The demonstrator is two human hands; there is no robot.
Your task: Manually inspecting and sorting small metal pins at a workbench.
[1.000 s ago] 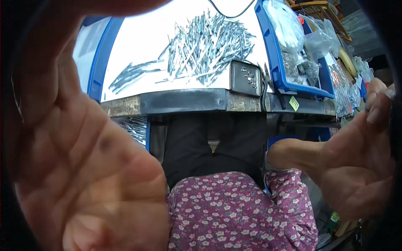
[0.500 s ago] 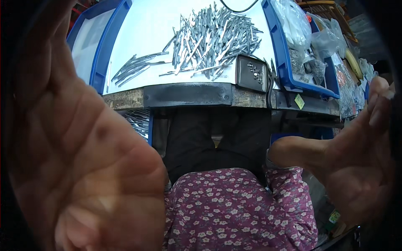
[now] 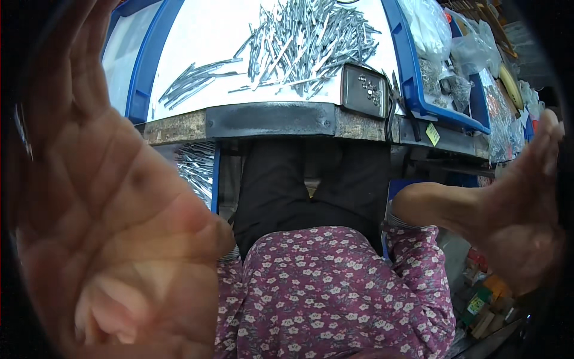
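My left hand [image 3: 125,197] is raised very close, its palm filling the left side of the picture. Its fingers stretch upward past the rim, and nothing shows in the palm. At the right edge my right hand [image 3: 520,209] is also lifted, fingers pointing up and partly lost in the dark rim. No object is visible in it. Both hands are apart from the workbench. On the white bench top [image 3: 203,36] lies a large pile of slender metal pieces [image 3: 311,45], with a smaller bunch [image 3: 194,84] to its left. A small dark tray [image 3: 363,107] holds several tiny metal parts.
Blue bins stand at the left [image 3: 146,66] and right [image 3: 412,99], the right one holding plastic bags [image 3: 427,33]. A dark-handled tool [image 3: 404,102] lies beside the tray. Below the bench's worn front edge [image 3: 269,121], a drawer [image 3: 216,173] contains more metal pieces.
The view has tilted slightly, so the bench sits higher in the picture and more of the floral garment shows. Both hands stay raised, with the left shifted a little leftward.
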